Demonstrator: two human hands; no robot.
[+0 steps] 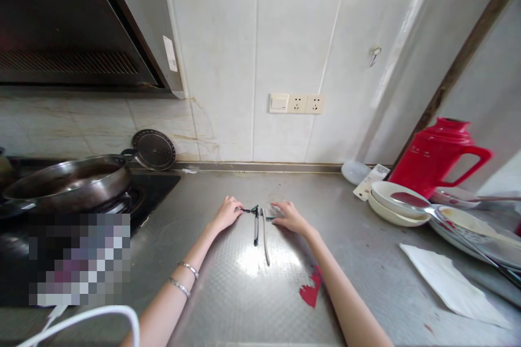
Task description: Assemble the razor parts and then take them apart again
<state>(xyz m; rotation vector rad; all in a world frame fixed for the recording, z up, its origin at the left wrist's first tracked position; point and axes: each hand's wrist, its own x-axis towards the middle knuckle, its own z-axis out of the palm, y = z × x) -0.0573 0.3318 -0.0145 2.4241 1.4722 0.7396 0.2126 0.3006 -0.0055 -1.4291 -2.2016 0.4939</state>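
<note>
Left hand (228, 211) curled inward — right hand (291, 217) loosely spread.

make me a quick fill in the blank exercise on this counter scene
Between the left hand and right hand, the pale stick lies to the ____ of the black stick.
The left arm wears ____ bracelets.
The flask is coloured ____.
The pan stands at the picture's ____ side.

Missing words: right; two; red; left
</note>
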